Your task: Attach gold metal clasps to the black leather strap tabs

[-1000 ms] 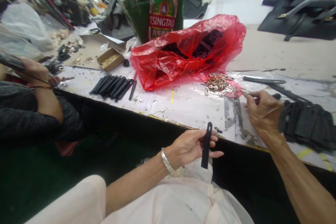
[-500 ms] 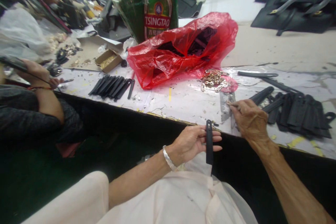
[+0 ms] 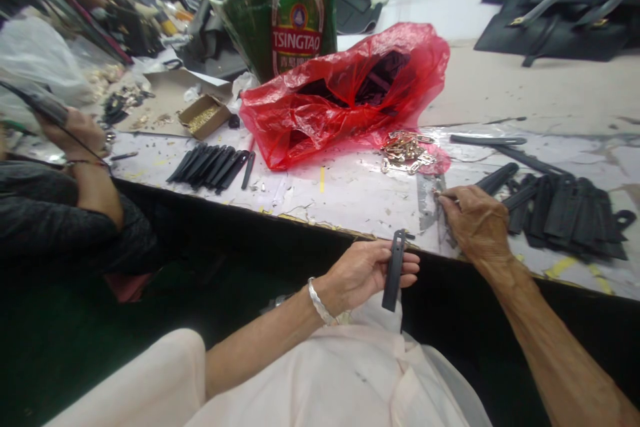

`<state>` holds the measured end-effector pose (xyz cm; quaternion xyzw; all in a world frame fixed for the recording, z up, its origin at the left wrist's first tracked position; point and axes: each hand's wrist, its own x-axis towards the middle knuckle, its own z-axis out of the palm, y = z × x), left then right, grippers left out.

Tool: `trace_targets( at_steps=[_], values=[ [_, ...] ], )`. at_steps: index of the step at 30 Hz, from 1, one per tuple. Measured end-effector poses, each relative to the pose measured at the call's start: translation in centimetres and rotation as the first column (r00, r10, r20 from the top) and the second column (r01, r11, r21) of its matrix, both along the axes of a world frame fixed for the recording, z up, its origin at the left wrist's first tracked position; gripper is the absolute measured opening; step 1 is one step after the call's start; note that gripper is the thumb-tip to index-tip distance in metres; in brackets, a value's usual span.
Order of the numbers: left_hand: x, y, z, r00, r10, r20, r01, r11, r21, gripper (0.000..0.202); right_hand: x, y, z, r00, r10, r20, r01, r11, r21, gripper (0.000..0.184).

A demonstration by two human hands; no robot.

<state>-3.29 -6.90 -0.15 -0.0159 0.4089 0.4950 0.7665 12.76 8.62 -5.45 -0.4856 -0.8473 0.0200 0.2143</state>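
Observation:
My left hand (image 3: pixel 367 271) is closed around a narrow black leather strap (image 3: pixel 393 271), held upright just below the table's front edge, over my lap. My right hand (image 3: pixel 475 221) rests on the table edge with its fingers pinched on a small gold metal piece (image 3: pixel 438 195). A heap of gold metal clips (image 3: pixel 406 150) lies just beyond it. To the right of my right hand lies a pile of black straps (image 3: pixel 565 213).
A red plastic bag (image 3: pixel 345 100) holding dark pieces lies mid-table, with a green Tsingtao bag (image 3: pixel 285 10) behind. A row of black straps (image 3: pixel 213 165) and a small cardboard box (image 3: pixel 204 117) lie left. Another person's arm (image 3: pixel 75 193) is at far left. Black handbags (image 3: pixel 560 20) sit far right.
My right hand drew back from the clip heap toward the table's front edge with a small metal piece. My left hand stayed low, tilting the strap slightly.

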Motion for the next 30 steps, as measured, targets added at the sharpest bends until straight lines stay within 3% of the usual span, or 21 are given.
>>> trace_targets(
  at_steps=[10,20,26,30],
  values=[
    [0.6,-0.6,0.0,0.997,0.045,-0.064,-0.045,0.999,0.004,0.023,-0.3,-0.3,-1.1,0.997,-0.073,0.014,0.072,0.997,0.037,0.010],
    [1.1,-1.0,0.0,0.999,0.020,-0.027,-0.021,0.999,-0.027,0.024,-0.4,-0.6,-1.1,0.995,-0.103,-0.006,0.103,0.994,0.039,0.014],
    [1.1,-1.3,-0.5,0.989,-0.032,-0.144,0.039,0.998,0.046,0.020,-0.4,-1.0,-1.0,0.997,-0.025,-0.072,0.029,0.998,0.050,0.016],
    [0.7,-1.9,-1.3,0.968,-0.062,-0.242,0.079,0.995,0.062,0.028,0.7,-1.1,-1.4,0.975,0.030,-0.221,-0.016,0.998,0.062,0.016]
  ],
)
